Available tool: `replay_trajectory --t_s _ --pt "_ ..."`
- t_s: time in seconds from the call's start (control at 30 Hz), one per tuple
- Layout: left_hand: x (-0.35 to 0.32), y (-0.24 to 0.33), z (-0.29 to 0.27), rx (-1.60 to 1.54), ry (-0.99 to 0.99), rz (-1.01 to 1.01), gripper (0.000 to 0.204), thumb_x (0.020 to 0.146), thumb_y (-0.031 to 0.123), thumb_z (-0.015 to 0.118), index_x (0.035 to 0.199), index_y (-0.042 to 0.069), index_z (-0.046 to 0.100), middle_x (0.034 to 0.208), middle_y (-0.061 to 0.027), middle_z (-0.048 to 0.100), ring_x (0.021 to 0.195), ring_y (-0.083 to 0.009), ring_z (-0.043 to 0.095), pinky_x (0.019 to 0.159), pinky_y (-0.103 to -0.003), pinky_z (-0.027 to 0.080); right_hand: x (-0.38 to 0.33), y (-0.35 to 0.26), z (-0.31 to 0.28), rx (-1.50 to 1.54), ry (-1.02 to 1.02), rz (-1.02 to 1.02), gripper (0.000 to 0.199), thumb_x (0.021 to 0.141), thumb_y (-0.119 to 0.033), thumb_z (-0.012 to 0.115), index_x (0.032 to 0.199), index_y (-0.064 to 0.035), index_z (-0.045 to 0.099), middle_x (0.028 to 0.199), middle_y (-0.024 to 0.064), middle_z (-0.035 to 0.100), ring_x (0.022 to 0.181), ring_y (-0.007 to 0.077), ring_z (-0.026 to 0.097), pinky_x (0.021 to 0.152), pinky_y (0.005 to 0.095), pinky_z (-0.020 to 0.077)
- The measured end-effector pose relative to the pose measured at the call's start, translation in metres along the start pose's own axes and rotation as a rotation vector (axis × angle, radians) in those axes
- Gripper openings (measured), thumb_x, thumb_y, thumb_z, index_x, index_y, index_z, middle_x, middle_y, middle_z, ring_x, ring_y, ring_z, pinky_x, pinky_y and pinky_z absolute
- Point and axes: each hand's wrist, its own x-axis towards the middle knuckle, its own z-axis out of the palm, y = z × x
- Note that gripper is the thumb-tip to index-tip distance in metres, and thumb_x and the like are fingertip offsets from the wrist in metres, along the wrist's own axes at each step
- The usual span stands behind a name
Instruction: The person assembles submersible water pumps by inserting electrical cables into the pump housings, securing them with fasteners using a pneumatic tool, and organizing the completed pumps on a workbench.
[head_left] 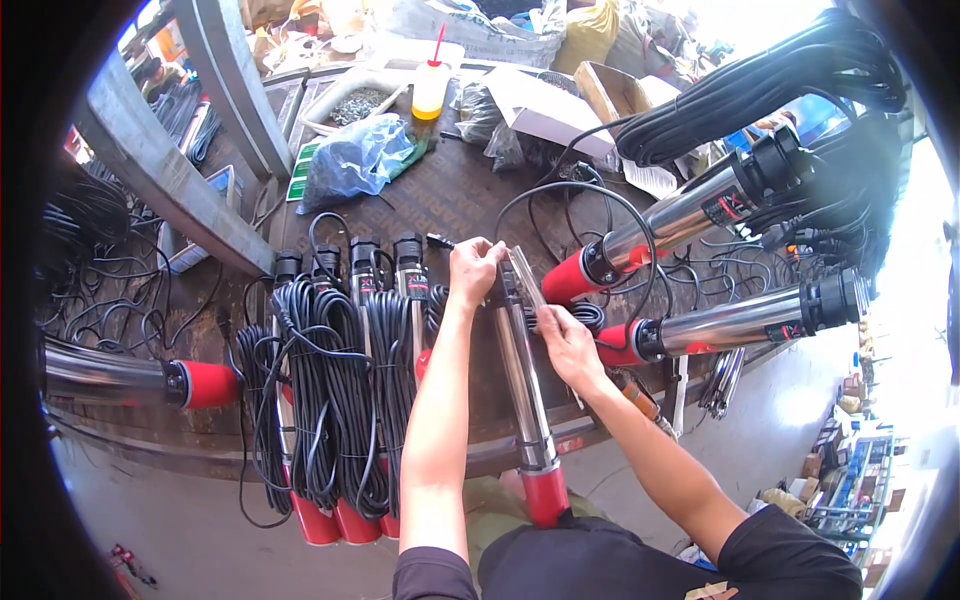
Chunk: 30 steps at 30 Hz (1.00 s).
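A slim steel submersible pump (520, 385) with a red end cap (545, 495) lies lengthwise in front of me, its red end past the table's near edge. My left hand (475, 270) is at the pump's dark far end, thumb and fingertips pinched together; whatever is between them is too small to make out. My right hand (570, 345) is closed around the lower part of a narrow metal strip (526, 276), which runs along the pump's right side up toward my left fingertips. A black cable (640, 215) loops above it to the right.
Several finished-looking pumps with coiled black cables (335, 400) lie to the left. Two more pumps (735, 325) rest on the right, under a thick cable bundle (760, 90). A yellow bottle (430, 88), a blue plastic bag (360, 160) and a screw tray (350, 105) stand behind.
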Motion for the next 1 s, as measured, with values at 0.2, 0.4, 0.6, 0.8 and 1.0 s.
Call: replay_trajectory --t_s 0.2,0.4,0.6,0.8,1.0 --pt "0.002 0.002 0.004 -0.242 -0.095 -0.075 0.022 0.096 0.01 0.067 0.08 -0.005 0.067 0.083 -0.0143 0.075 0.076 -0.0171 0.073 0.07 -0.027 0.056 -0.068 0.037 0.016 0.319 0.011 0.24 0.045 0.096 -0.02 0.068 0.139 -0.0067 0.06 0.106 0.0081 0.057 0.091 0.0155 0.062 0.083 0.0304 0.0532" --pt "0.004 0.005 0.005 -0.172 -0.099 -0.102 0.02 0.095 0.011 0.068 0.082 -0.005 0.068 0.083 -0.0134 0.076 0.074 -0.0152 0.072 0.07 -0.026 0.055 -0.08 0.034 0.035 -0.247 0.174 -0.064 0.044 0.09 -0.027 0.069 0.131 -0.0116 0.066 0.088 0.0129 0.057 0.079 0.0305 0.063 0.071 0.0409 0.0526" --pt "0.003 0.003 0.006 -0.152 -0.069 -0.085 0.02 0.095 0.01 0.068 0.081 -0.004 0.069 0.082 -0.012 0.075 0.074 -0.0145 0.072 0.069 -0.027 0.055 -0.069 0.03 0.034 -0.344 0.17 -0.203 0.049 0.088 -0.029 0.07 0.131 -0.0057 0.063 0.098 0.0154 0.058 0.083 0.0338 0.064 0.071 0.0431 0.0542" --pt "-0.053 0.015 0.017 0.362 0.316 0.255 0.035 0.09 0.02 0.071 0.115 -0.003 0.062 0.116 -0.0213 0.063 0.113 -0.0376 0.057 0.1 -0.045 0.043 -0.073 0.041 0.042 -0.541 0.282 -0.353 0.052 0.088 -0.031 0.069 0.133 -0.005 0.061 0.114 0.011 0.056 0.097 0.0288 0.061 0.065 0.0389 0.0567" --pt "-0.166 0.014 0.051 0.614 0.026 -0.393 0.06 0.099 0.048 0.051 0.126 -0.004 0.041 0.123 -0.0326 0.055 0.118 -0.0508 0.051 0.102 -0.057 0.04 -0.077 0.045 0.033 -0.465 0.262 -0.347 0.05 0.085 -0.022 0.069 0.132 -0.0069 0.062 0.115 0.0121 0.059 0.098 0.032 0.063 0.071 0.0407 0.0573"
